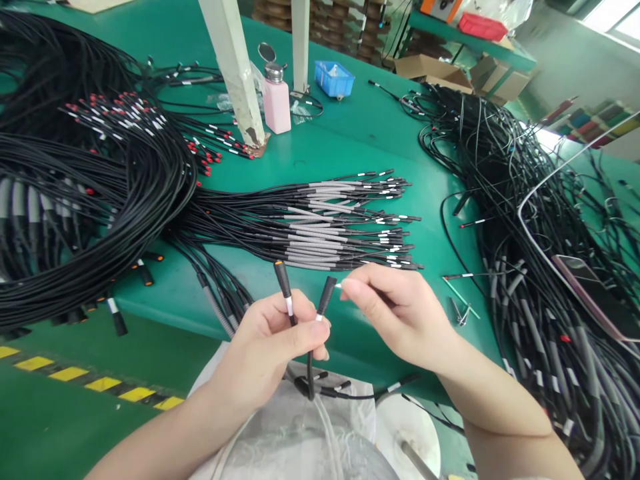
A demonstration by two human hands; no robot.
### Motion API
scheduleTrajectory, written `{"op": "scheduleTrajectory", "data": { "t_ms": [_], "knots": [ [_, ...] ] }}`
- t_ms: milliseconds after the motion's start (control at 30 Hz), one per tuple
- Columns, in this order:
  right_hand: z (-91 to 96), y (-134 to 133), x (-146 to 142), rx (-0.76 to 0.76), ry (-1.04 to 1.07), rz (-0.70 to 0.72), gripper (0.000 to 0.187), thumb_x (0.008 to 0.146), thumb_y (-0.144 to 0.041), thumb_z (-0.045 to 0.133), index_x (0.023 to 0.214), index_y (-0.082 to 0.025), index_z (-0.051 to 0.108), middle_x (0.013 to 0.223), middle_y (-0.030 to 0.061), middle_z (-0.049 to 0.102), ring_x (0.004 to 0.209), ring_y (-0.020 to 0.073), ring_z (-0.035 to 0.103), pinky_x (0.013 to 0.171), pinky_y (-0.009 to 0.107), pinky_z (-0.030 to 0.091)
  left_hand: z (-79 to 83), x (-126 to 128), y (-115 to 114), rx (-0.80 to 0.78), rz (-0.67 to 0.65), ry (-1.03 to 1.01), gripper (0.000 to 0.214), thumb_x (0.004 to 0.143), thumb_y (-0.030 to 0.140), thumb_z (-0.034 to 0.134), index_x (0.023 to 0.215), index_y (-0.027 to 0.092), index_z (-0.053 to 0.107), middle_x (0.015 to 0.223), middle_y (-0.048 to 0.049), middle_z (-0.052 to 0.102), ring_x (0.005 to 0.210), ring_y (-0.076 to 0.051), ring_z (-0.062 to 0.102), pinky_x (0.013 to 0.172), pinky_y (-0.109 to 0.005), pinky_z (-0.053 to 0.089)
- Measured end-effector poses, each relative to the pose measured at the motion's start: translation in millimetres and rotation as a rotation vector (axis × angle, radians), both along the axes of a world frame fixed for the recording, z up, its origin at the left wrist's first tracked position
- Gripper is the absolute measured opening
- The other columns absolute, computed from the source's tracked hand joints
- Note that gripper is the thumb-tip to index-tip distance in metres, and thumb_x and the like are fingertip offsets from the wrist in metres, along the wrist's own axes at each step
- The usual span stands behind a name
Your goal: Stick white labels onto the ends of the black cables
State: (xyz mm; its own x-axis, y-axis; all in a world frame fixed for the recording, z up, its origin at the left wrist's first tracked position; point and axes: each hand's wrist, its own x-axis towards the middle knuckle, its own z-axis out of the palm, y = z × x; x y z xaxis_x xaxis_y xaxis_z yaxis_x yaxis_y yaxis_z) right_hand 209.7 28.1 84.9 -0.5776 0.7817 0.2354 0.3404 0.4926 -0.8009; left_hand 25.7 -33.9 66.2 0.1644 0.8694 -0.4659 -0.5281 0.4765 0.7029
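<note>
In my left hand [280, 347] are two black cable ends with white labels. One cable connector [283, 280] has an orange tip and points up. Beside it, the other connector [327, 297] leans to the right, gripped between thumb and fingers. Close to that second connector's tip, my right hand [395, 310] pinches a small white piece [338, 286], too small to name. Behind both hands a bundle of black cables [320, 227] with grey ribbed sleeves lies on the green table [360, 150].
Coiled black cables [165, 167] with red-tipped ends fill the left side. More tangled cables [500, 173] cover the right, with a phone [595, 293] on them. A pink pump bottle [277, 103], a blue bin [334, 80] and a white post [235, 73] stand at the back. Nail clippers [461, 313] lie right.
</note>
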Motion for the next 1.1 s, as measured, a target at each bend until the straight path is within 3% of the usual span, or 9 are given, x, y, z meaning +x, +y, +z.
{"op": "scheduleTrajectory", "data": {
  "t_ms": [100,433,633,833,1100],
  "knots": [
    [-1.4,-1.9,-2.0,0.15,0.015,-0.098,0.023,0.102,-0.021,0.053,0.083,-0.014,0.065,0.065,-0.0013,0.061,0.057,0.0082,0.052,0.055,0.02,0.041,1.6,0.1,0.6,-0.004,0.002,-0.004,0.024,0.068,0.02,0.086,0.059,0.019,0.064,0.052,0.0049,0.064,0.05,-0.008,0.059,0.052,-0.017,0.042],
    [-8.1,-6.2,-6.5,0.402,-0.06,-0.124,0.021,0.101,-0.018,0.054,0.085,-0.012,0.066,0.068,0.0022,0.064,0.058,0.0103,0.055,0.055,0.022,0.043,3.1,1.3,-2.7,-0.008,0.009,-0.008,0.024,0.067,0.017,0.086,0.058,0.019,0.064,0.053,0.0051,0.064,0.049,-0.008,0.059,0.053,-0.017,0.043],
    [-9.0,-6.6,-4.9,0.396,-0.085,-0.131,0.021,0.102,-0.019,0.052,0.085,-0.014,0.065,0.067,0.0012,0.062,0.058,0.0107,0.053,0.055,0.024,0.042,3.7,1.6,-0.5,-0.015,0.019,0.013,0.024,0.067,0.017,0.085,0.057,0.019,0.063,0.052,0.0052,0.063,0.049,-0.008,0.059,0.052,-0.017,0.042],
    [-2.4,-2.0,-2.3,-0.003,0.003,0.032,0.029,0.104,-0.027,0.051,0.08,-0.017,0.063,0.063,-0.003,0.059,0.054,0.0078,0.049,0.05,0.019,0.041,1.5,2.4,2.5,-0.007,0.009,0.013,0.025,0.066,0.019,0.086,0.057,0.019,0.063,0.049,0.0047,0.062,0.048,-0.008,0.057,0.052,-0.017,0.041],
    [-8.7,-10.0,-7.6,0.22,0.016,-0.054,0.018,0.101,-0.02,0.055,0.085,-0.016,0.062,0.069,-0.0008,0.061,0.059,0.0091,0.054,0.055,0.021,0.043,3.9,2.5,-0.2,0.001,0.004,0.027,0.026,0.068,0.02,0.084,0.058,0.019,0.06,0.05,0.005,0.06,0.05,-0.01,0.056,0.053,-0.02,0.04]
  ]
}}
